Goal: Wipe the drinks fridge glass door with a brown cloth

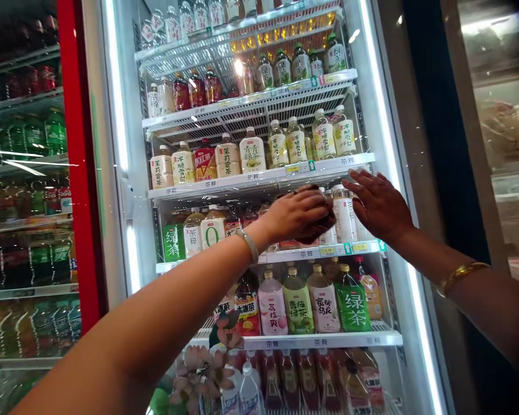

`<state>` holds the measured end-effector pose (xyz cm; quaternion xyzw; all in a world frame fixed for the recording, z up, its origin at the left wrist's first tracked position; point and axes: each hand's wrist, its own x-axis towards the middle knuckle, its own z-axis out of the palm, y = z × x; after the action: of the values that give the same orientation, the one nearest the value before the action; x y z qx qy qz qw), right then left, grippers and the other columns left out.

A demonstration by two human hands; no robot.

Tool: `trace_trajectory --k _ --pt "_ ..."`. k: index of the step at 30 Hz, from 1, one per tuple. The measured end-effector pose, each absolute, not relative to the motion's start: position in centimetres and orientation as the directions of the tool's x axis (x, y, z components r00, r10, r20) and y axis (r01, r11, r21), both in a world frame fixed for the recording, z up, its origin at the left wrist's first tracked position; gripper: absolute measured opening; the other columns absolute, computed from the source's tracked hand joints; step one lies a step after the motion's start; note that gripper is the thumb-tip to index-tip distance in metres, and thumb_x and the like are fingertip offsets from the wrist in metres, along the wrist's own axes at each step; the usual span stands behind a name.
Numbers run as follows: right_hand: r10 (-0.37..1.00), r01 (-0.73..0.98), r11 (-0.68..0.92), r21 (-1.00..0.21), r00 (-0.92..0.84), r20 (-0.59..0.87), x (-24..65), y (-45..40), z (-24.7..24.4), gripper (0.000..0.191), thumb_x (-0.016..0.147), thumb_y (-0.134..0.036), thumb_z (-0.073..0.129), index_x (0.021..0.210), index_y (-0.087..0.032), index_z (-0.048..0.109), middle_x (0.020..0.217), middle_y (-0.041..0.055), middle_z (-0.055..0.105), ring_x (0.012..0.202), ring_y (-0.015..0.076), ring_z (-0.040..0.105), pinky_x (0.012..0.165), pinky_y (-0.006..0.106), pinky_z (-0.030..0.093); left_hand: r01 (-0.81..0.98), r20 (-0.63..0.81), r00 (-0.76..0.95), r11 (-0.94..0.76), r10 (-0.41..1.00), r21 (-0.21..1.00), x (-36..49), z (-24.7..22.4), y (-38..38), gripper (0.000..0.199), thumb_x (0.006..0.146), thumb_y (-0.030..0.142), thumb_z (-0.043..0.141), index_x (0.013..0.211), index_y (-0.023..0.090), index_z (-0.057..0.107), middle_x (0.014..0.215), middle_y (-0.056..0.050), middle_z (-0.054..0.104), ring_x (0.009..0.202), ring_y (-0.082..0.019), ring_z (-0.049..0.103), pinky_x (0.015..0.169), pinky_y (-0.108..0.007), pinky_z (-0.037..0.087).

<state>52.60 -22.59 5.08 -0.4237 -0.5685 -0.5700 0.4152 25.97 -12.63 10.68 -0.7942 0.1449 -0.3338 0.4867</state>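
My left hand (300, 213), with a pale bangle on its wrist, is closed around a dark reddish-brown bunched cloth (318, 230) in front of the middle shelf of a lit drinks cooler. To the right, my right hand (380, 204) is raised with its fingers spread and holds nothing; a gold bracelet circles that wrist. White-labelled bottles (344, 213) stand behind the gap between the hands. A shelf edge (259, 180) with price tags runs just above them.
Pink, green and peach tea bottles (298, 302) line the shelf below. Pinkish artificial flowers (203, 369) stand low in front. A red-framed cooler (80, 173) is at the left, a dark frame (441, 132) at the right.
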Motion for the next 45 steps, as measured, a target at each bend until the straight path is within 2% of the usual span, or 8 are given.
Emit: trace_trajectory --k 5,12,19,25,31,33,38,45 --pt "-0.111 0.981 -0.009 0.194 -0.193 0.975 47.5 -20.8 6.7 0.041 0.099 -0.031 0.048 0.137 -0.036 0.062 0.152 0.0034 0.059 0.143 0.0304 0.053 0.131 0.058 0.025 0.434 0.807 0.469 -0.702 -0.359 -0.565 25.1 11.1 -12.3 0.035 0.091 0.033 0.067 0.126 0.024 0.066 0.153 -0.011 0.059 0.15 -0.033 0.046 0.128 -0.063 0.029" --pt "-0.014 0.991 0.008 0.137 -0.136 0.991 41.9 -17.8 7.2 0.053 0.102 -0.031 0.043 0.155 -0.027 0.046 0.166 0.0055 0.042 0.157 0.0278 0.032 0.13 0.064 0.022 0.26 0.579 0.68 -0.589 -0.451 -0.765 20.7 10.2 -10.2 0.036 0.096 0.038 0.06 0.128 0.024 0.066 0.152 -0.01 0.061 0.151 -0.03 0.046 0.13 -0.057 0.027" --pt "-0.014 0.99 0.016 0.142 -0.142 0.99 41.9 -17.7 6.4 0.061 0.1 -0.03 0.047 0.16 -0.028 0.038 0.169 0.0071 0.035 0.159 0.0286 0.026 0.131 0.065 0.018 0.511 0.867 0.341 -0.703 -0.362 -0.494 19.2 9.8 -9.5 0.041 0.087 0.03 0.07 0.125 0.02 0.064 0.151 -0.017 0.059 0.151 -0.034 0.045 0.123 -0.057 0.039" --pt "-0.008 0.986 -0.03 0.164 -0.164 0.986 42.0 -17.6 6.4 0.059 0.101 -0.029 0.047 0.159 -0.025 0.04 0.168 0.0087 0.037 0.159 0.029 0.027 0.13 0.064 0.021 0.057 0.333 0.728 -0.43 -0.6 -0.901 20.3 8.6 -10.4 0.034 0.098 0.043 0.059 0.126 0.025 0.066 0.149 -0.012 0.062 0.144 -0.027 0.054 0.128 -0.052 0.035" --pt "-0.011 0.987 -0.044 0.157 -0.158 0.987 41.9 -17.7 6.3 0.059 0.101 -0.032 0.048 0.159 -0.023 0.04 0.169 0.0082 0.036 0.16 0.0273 0.026 0.131 0.06 0.018 0.522 0.859 0.392 -0.688 -0.33 -0.503 18.8 11.8 -9.1 0.039 0.09 0.035 0.068 0.127 0.023 0.064 0.152 -0.014 0.058 0.149 -0.034 0.047 0.127 -0.059 0.034" --pt "-0.017 0.986 -0.049 0.159 -0.16 0.987 41.9 -17.6 6.3 0.058 0.102 -0.032 0.048 0.159 -0.023 0.04 0.169 0.0081 0.036 0.159 0.0271 0.027 0.131 0.06 0.018 0.511 0.867 0.372 -0.707 -0.332 -0.49 19.3 10.4 -9.3 0.039 0.09 0.033 0.067 0.127 0.022 0.063 0.155 -0.015 0.055 0.153 -0.034 0.042 0.127 -0.06 0.033" --pt "-0.006 0.985 -0.051 0.165 -0.165 0.986 42.1 -17.5 6.2 0.059 0.101 -0.031 0.048 0.159 -0.023 0.039 0.168 0.009 0.037 0.159 0.0283 0.027 0.13 0.062 0.019 0.157 0.443 0.729 -0.503 -0.522 -0.85 20.0 8.0 -9.7 0.036 0.098 0.043 0.057 0.128 0.025 0.066 0.153 -0.01 0.059 0.15 -0.027 0.047 0.131 -0.056 0.026" --pt "-0.005 0.986 -0.049 0.161 -0.161 0.987 41.9 -17.9 6.2 0.058 0.102 -0.031 0.048 0.158 -0.021 0.041 0.168 0.0099 0.037 0.159 0.0282 0.028 0.13 0.061 0.019 0.499 0.843 0.409 -0.688 -0.35 -0.528 20.9 9.6 -9.9 0.043 0.09 0.04 0.068 0.129 0.022 0.062 0.16 -0.016 0.05 0.155 -0.034 0.037 0.129 -0.061 0.025"
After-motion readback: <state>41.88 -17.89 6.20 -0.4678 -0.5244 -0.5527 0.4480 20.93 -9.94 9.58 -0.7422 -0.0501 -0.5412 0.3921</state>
